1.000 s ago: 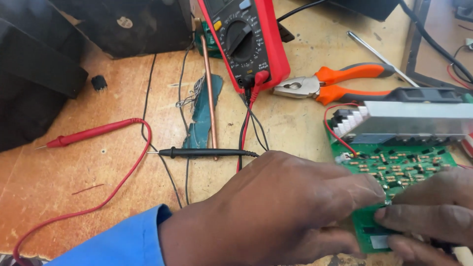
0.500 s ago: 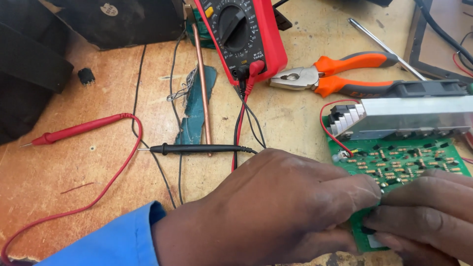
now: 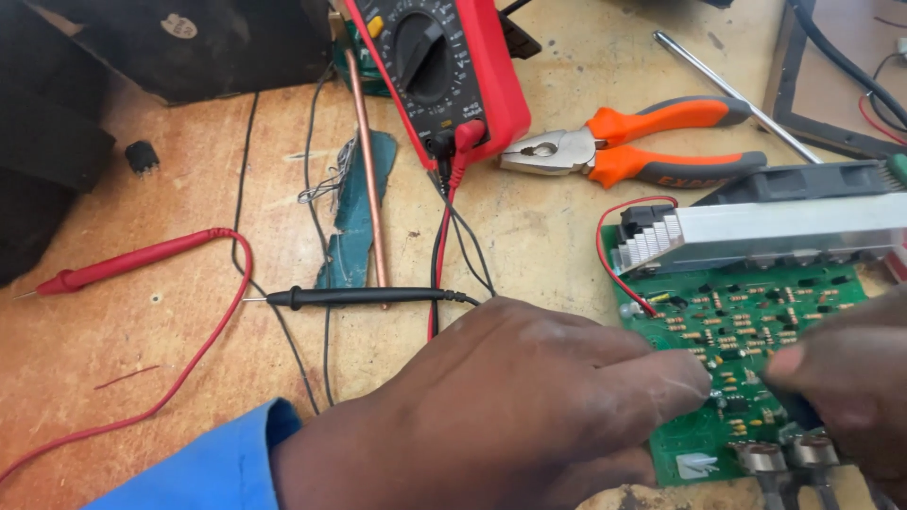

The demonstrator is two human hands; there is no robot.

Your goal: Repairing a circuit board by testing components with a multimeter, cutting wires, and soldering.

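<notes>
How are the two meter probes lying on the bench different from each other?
The red probe lies slanted at the left, while the black probe lies level nearer the middle, across a copper rod. The black probe lies close to the left hand; the red probe is farther from it. The red probe's lead loops down toward the lower left; the black probe's lead is mostly hidden behind the hand. Both are slim, point left, and lie untouched on the wooden bench.

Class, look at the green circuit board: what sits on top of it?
A silver finned heat sink covers the green circuit board's far edge. The left hand and right hand hide its near part.
</notes>
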